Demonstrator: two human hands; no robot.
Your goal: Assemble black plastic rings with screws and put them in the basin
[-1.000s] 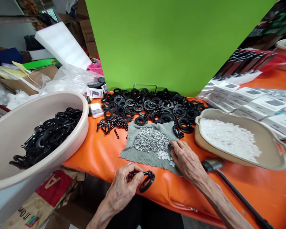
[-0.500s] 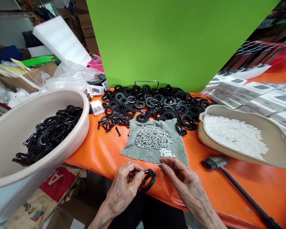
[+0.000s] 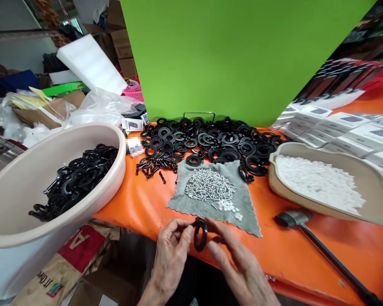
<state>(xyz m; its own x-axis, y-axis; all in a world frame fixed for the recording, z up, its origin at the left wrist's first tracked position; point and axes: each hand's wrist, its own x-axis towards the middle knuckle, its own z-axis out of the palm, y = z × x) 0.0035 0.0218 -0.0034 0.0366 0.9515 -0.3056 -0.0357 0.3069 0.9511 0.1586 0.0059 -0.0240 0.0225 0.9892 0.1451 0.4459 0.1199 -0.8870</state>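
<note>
The black plastic ring is gripped at its upper edge by the left hand, with the fingertips closed on it; the ring is held upright, just over the near edge of the tabletop. The right hand is kept just beside the ring, on its right. Whether that grip is closed on anything small cannot be told.

Open room is left along the orange tabletop between the beige basin and the gray cloth, and another open strip runs between the cloth and the rubber mallet. The near corner of the cloth lies just beyond the right hand. Silver screws are heaped on the cloth, with small white pieces near its front. A dense spread of loose black rings is laid behind the cloth, touching its far edge. More black rings lie in the basin. White granules fill a beige tray on the right, well apart from the hands.
</note>
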